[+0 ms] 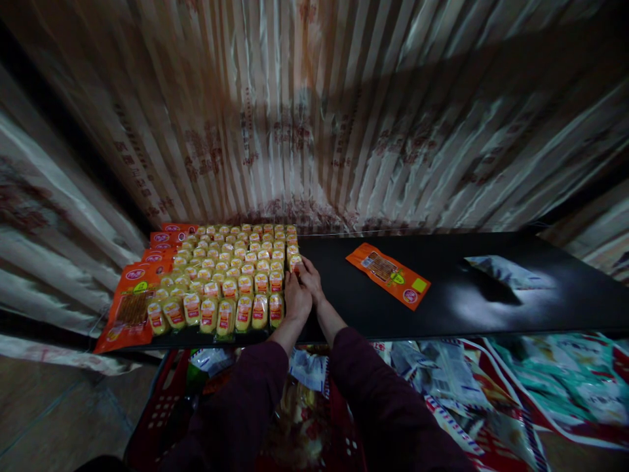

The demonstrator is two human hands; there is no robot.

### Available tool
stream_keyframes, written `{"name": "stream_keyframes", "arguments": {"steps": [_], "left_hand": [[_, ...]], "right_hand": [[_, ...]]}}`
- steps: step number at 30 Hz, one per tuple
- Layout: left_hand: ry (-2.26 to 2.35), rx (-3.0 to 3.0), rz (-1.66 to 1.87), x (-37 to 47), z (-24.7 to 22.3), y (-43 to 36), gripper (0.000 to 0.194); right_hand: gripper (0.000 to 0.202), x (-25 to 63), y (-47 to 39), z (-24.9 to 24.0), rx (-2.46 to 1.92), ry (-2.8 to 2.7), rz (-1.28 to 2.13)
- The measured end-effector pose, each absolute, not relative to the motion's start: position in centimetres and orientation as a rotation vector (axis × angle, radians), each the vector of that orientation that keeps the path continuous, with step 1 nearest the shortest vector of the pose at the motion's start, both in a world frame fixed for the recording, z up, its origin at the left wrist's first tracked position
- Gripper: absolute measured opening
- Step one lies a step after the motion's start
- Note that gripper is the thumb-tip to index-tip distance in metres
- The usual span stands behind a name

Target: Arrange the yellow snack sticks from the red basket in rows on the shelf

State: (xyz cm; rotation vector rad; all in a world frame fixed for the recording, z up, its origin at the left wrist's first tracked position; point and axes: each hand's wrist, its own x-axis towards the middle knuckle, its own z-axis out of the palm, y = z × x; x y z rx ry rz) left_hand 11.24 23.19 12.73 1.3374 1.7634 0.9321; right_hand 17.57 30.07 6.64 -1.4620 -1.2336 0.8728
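Note:
Both my hands meet at the right edge of a block of small wrapped yellow cakes (244,312), lined up in rows on the black shelf (334,288). Between my fingertips is one wrapped cake (295,262) at the right end of a row. My right hand (311,278) grips it from the right, its fingers bent around the package. My left hand (297,298) is at its near side, fingers curled and partly hidden against the cakes. Whether the cake touches the shelf I cannot tell.
Orange snack packets (130,308) are stacked left of the cakes; another orange packet (388,275) lies to the right. Farther right is a white packet (511,272). Below the shelf stand a red basket (157,400) and bags of snacks (452,373). A striped curtain (314,131) hangs behind.

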Motion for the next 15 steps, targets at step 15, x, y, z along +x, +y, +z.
{"name": "stream_keyframes", "arguments": {"steps": [15], "left_hand": [[1.654, 1.426, 1.141, 12.5, 11.2, 21.5, 0.056]], "right_hand": [[0.044, 17.2, 29.6, 6.1, -1.431, -1.314, 0.778]]}}
